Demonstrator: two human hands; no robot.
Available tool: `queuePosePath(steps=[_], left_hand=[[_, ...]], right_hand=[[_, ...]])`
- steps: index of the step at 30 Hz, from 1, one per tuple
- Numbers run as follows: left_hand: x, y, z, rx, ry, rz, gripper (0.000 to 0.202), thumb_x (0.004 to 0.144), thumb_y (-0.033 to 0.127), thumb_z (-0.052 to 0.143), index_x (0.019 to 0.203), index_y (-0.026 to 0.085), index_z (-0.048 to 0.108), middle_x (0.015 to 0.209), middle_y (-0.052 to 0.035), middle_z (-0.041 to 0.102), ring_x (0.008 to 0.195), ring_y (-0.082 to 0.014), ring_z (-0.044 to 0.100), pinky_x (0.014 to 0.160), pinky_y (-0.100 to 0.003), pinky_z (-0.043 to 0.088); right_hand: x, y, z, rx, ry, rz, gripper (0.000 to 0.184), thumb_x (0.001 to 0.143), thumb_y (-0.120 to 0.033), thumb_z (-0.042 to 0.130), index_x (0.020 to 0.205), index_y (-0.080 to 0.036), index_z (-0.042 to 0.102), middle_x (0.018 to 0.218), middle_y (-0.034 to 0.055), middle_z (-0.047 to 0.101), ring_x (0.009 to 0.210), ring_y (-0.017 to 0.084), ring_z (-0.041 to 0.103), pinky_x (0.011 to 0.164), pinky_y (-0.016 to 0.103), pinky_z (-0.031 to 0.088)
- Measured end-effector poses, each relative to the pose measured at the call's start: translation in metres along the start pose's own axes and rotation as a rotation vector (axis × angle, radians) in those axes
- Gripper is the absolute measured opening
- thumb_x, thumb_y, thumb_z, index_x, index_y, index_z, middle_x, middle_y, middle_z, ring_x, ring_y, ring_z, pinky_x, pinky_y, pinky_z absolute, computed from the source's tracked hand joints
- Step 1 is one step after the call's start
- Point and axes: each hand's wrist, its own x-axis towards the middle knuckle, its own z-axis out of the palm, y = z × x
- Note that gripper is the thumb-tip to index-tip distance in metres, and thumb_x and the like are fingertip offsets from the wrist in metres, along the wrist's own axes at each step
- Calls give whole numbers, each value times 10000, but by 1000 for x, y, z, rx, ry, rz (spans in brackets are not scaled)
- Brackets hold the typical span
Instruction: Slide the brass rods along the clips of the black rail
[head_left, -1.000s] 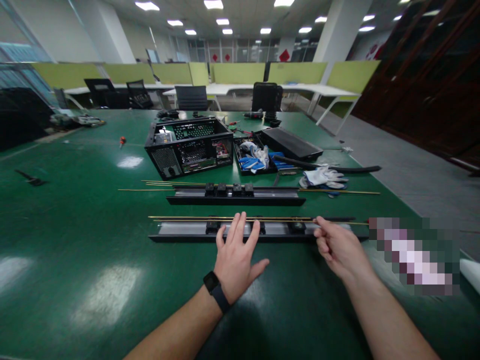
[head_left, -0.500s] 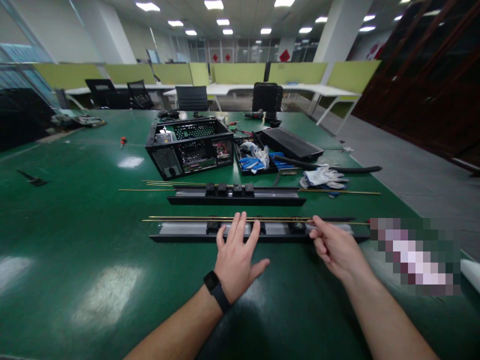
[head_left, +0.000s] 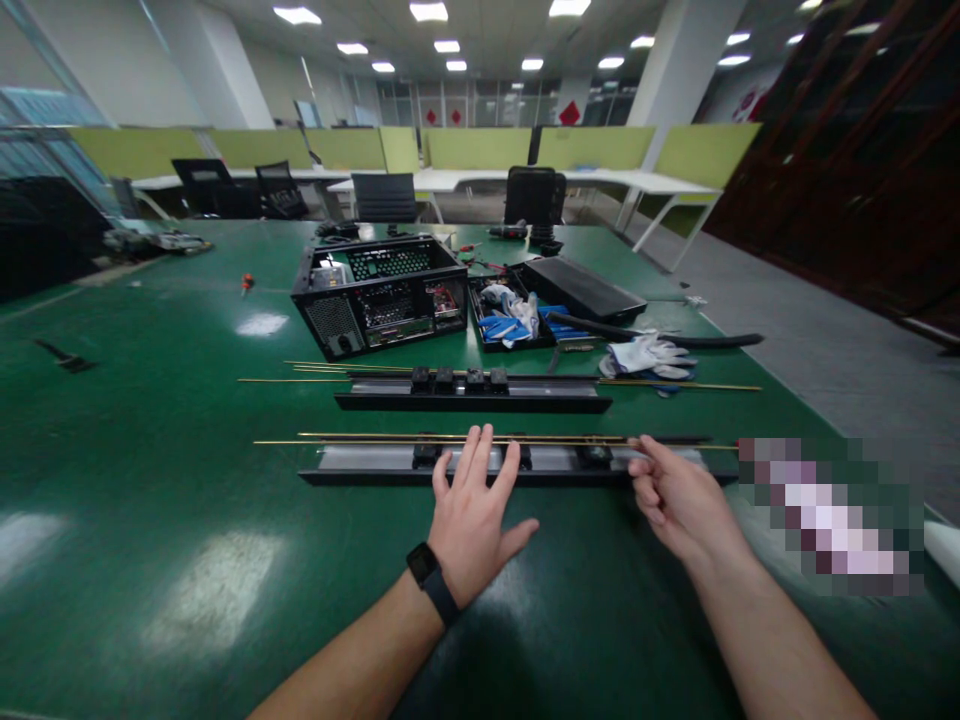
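Observation:
A long black rail (head_left: pixel 360 466) with small black blocks on it lies across the green table (head_left: pixel 187 520) in front of me. Thin brass rods (head_left: pixel 337 439) run along its far edge. My left hand (head_left: pixel 475 520), with a black watch on the wrist, lies flat and open with its fingers on the rail's middle. My right hand (head_left: pixel 671 493) is closed in a pinch on the right part of a brass rod, at the rail's right end. A second black rail (head_left: pixel 472 392) with several blocks lies farther back, with more brass rods beside it.
An open black computer case (head_left: pixel 379 293) stands behind the rails. To its right are a black tray (head_left: pixel 510 315) of blue and white items, a flat black panel (head_left: pixel 581 286), white gloves (head_left: pixel 645 354) and a black hose (head_left: pixel 705 340). The table edge runs along the right.
One brass rod has slid leftward along the near rail; its left end now sticks out farther. My right hand stays pinched on it. My left hand has not moved.

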Motion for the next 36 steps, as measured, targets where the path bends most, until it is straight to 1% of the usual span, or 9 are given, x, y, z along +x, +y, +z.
queuePosePath(steps=[3,6,8,11,14,19,24,30,36], left_hand=[[0,0,0,1,-1,0,849,805,510,720,1524,247,352,1641,-180,192,1516,-344,168,1144,-614,221],[0,0,0,6,-2,2,856,806,513,720,1528,248,345,1642,-178,188,1516,-347,163,1142,-619,220],[0,0,0,7,-1,3,857,805,513,722,1528,249,345,1642,-176,191,1513,-350,171,1142,-618,222],[0,0,0,3,3,-1,849,802,508,725,1521,244,359,1639,-180,199,1508,-356,188,1146,-616,222],[1,1,-1,0,-5,-2,840,808,507,718,1520,242,360,1641,-180,194,1511,-350,181,1146,-613,223],[1,1,-2,12,4,5,858,804,505,724,1527,238,347,1639,-181,197,1510,-356,181,1140,-618,230],[1,1,-3,9,-3,3,848,804,513,722,1521,245,358,1639,-177,201,1512,-348,177,1145,-608,229],[0,1,-1,14,5,-1,841,808,524,714,1520,250,360,1644,-173,188,1516,-344,164,1145,-604,230],[0,1,0,11,-2,-1,838,808,521,714,1520,251,361,1643,-174,188,1518,-342,156,1144,-607,226]], right_hand=[[0,-1,-1,0,29,-30,246,746,-315,800,785,-162,611,576,-21,581,306,44,374,217,128,226],[-3,0,2,-80,-94,25,327,723,-360,832,705,-158,577,553,-20,565,293,29,343,220,126,215],[-5,0,3,-94,-114,39,329,742,-388,815,717,-151,589,553,-11,573,287,29,340,219,129,206],[-3,-1,3,-17,-21,-4,261,763,-354,783,829,-152,633,585,-9,599,298,44,361,215,134,213],[-3,-3,2,10,34,-41,249,741,-322,796,825,-160,627,572,-24,580,307,47,366,219,134,222],[-8,0,7,-109,-115,34,356,732,-415,824,704,-163,573,470,-37,509,275,36,321,229,130,199],[-4,-1,5,-1,26,-45,266,757,-354,792,830,-153,634,575,-12,595,305,49,377,222,130,225],[-5,2,5,-73,-97,-10,330,717,-387,837,769,-156,608,604,-5,607,304,33,359,222,128,217],[-6,1,6,-5,5,-55,301,734,-377,813,818,-160,622,578,-17,597,301,46,377,218,132,232]])
